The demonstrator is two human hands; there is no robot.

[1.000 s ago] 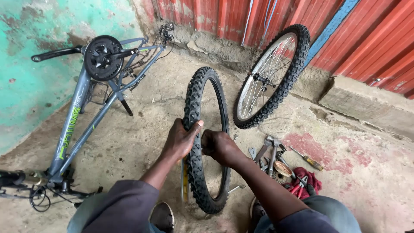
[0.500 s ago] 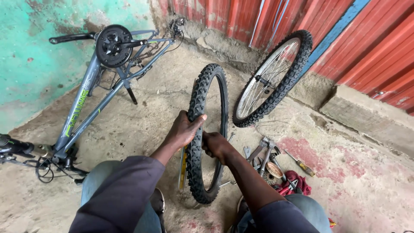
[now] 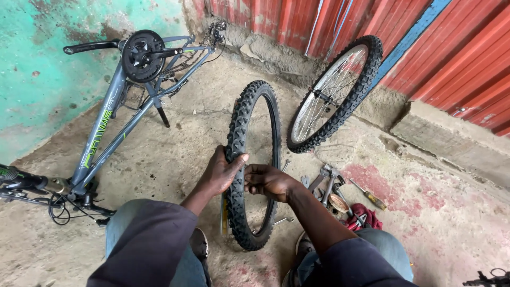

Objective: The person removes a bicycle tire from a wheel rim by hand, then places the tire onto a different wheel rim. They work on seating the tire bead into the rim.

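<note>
At the far left the bike frame (image 3: 114,114) lies upside down on the concrete floor (image 3: 175,143), its handlebar end cut off by the picture's edge. The left hand (image 3: 220,171) is closed over the tread of a loose black knobby tyre (image 3: 249,159), thumb on top; its fingers are hidden behind the rubber. The tyre stands upright on the floor between the person's knees, with no rim inside it. The right hand (image 3: 268,180) is curled shut on the tyre's inner edge, just beside the left. Further right, a spoked wheel (image 3: 334,93) leans against the red metal wall (image 3: 451,48). The tools (image 3: 332,186), a screwdriver (image 3: 367,194) and a red rag (image 3: 366,217) lie jumbled and are hard to tell apart.
</note>
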